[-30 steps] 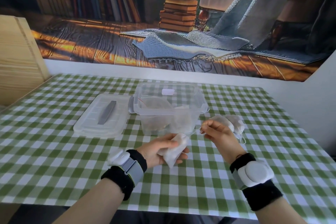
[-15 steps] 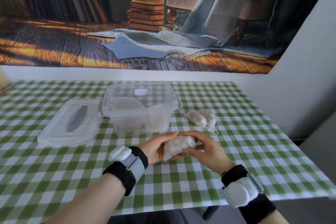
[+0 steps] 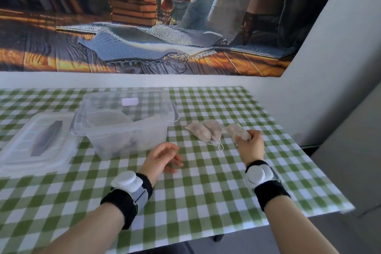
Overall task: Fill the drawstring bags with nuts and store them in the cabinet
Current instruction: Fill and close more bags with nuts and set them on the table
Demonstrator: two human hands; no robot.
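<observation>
The right hand (image 3: pixel 250 144) has its fingers curled round the near end of a small filled bag (image 3: pixel 235 131), gripping it low over the tabletop (image 3: pixel 206 192), on the right half of the green-checked cloth. I cannot tell whether that bag rests on the cloth or hangs just above it. Just to its left lie two more bags (image 3: pixel 199 131), side by side and touching, with their strings trailing toward the near edge. The left hand (image 3: pixel 162 158) holds nothing. Its fingers are loose and apart, close in front of the clear bin (image 3: pixel 127 130). The bin stands open, left of the bags, with something pale inside that is too hazy to make out. Its lid (image 3: pixel 35 146) lies flat just beside the bin, on its left. Both wrists wear black bands (image 3: pixel 125 198) with white pucks.
</observation>
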